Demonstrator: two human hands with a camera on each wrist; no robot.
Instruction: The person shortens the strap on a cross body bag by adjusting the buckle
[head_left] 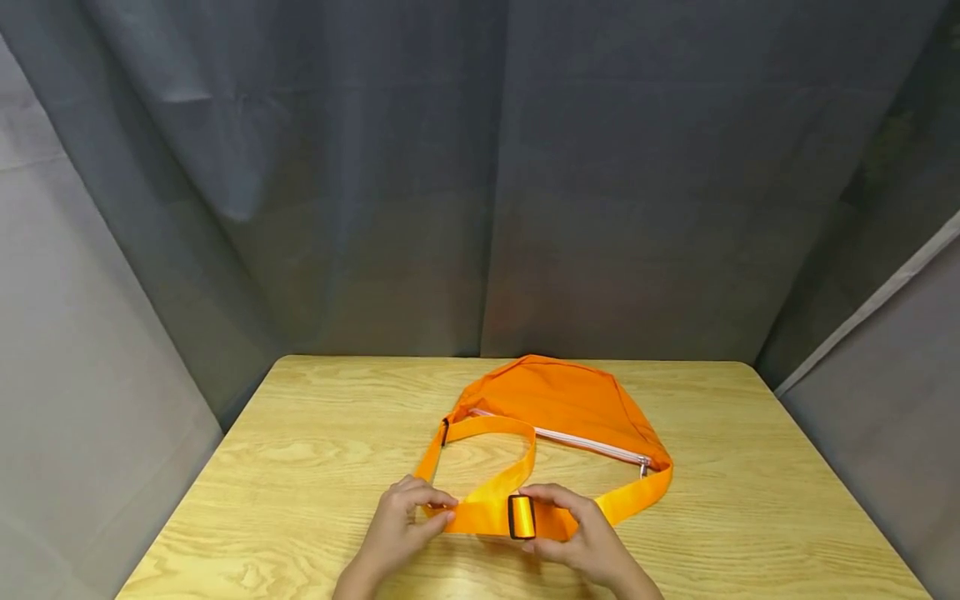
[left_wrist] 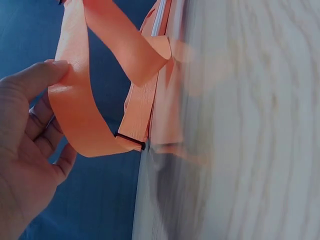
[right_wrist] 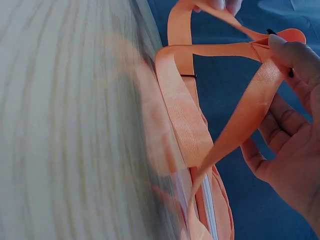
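An orange bag (head_left: 558, 396) with a white zipper (head_left: 592, 443) lies on the table, its curved side toward the back. Its orange strap (head_left: 480, 518) loops forward to both hands. My left hand (head_left: 401, 521) pinches the strap between thumb and fingers, as the left wrist view also shows. With thumb and fingertips my right hand (head_left: 581, 533) grips the strap right at a black slide buckle (head_left: 521, 517). A loop of strap runs back from the buckle to a small black ring (head_left: 445, 432) at the bag's left corner.
The wood-grain table (head_left: 300, 467) has rounded back corners. Dark grey curtains (head_left: 375, 208) hang behind it, and lighter grey panels (head_left: 90, 333) stand at the sides. A metal zipper pull (head_left: 642, 467) hangs at the bag's right end.
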